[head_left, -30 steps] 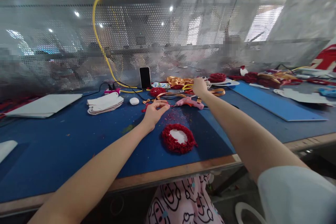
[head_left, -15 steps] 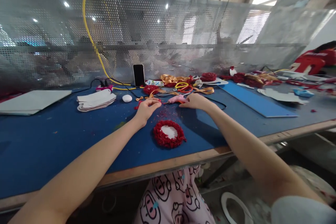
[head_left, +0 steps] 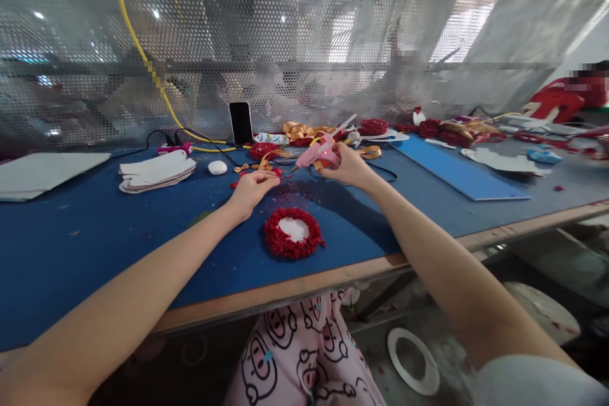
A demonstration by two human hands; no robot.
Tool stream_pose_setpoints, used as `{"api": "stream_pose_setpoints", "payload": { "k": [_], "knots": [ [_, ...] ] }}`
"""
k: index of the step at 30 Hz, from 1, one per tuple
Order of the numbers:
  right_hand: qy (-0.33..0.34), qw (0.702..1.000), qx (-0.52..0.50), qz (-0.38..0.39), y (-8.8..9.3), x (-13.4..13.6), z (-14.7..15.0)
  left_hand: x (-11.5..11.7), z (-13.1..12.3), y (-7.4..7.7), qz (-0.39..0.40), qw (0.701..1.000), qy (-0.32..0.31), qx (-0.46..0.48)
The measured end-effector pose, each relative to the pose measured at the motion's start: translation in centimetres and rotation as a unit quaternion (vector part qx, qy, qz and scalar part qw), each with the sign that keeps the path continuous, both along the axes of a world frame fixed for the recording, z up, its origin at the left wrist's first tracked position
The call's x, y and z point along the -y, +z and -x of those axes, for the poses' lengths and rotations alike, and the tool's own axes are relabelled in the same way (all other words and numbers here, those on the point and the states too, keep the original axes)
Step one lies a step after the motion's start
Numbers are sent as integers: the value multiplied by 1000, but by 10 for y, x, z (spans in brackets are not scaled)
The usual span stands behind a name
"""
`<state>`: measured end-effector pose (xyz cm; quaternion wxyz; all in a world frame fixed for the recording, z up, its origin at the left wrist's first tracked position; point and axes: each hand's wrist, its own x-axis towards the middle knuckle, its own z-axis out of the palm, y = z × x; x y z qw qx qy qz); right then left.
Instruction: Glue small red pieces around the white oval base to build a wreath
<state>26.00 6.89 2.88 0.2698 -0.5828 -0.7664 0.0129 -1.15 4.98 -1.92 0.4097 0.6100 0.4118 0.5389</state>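
My right hand (head_left: 346, 167) is wrapped round a pink glue gun (head_left: 318, 153), its nozzle pointing left and down and a clear stick rising from its back. My left hand (head_left: 254, 190) has its fingers pinched together just left of the nozzle; whatever they hold is too small to name. Closer to me on the blue table (head_left: 143, 235) lies a ring of dark red fluffy trim (head_left: 273, 235) around a white centre (head_left: 294, 229). Small red scraps lie between my hands and the ring.
White sheets (head_left: 157, 171) and an oval white piece (head_left: 217, 167) lie left. A phone (head_left: 241, 124) stands against the perforated screen. Orange ribbon (head_left: 304, 133) and red trim (head_left: 373, 127) are behind my hands. A blue board (head_left: 457, 168) lies right. A person in red is far right.
My right hand has lifted the pink glue gun off the table and tilted it nozzle down. The left hand stays pinched nearby. The whole view has shifted slightly.
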Motion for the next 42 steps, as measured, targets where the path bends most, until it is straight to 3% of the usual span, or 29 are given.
{"api": "stream_pose_setpoints", "payload": {
  "k": [7, 14, 42],
  "knots": [
    [-7, 996, 67, -57, 1, 6, 8, -2, 0, -1, -5, 999, 1, -32],
    [0, 990, 67, -122, -5, 5, 9, -1, 0, 0, 9, 999, -17, -43],
    [48, 988, 59, -136, -10, 0, 6, -1, 0, -1, 7, 999, -19, -51]
  ]
}}
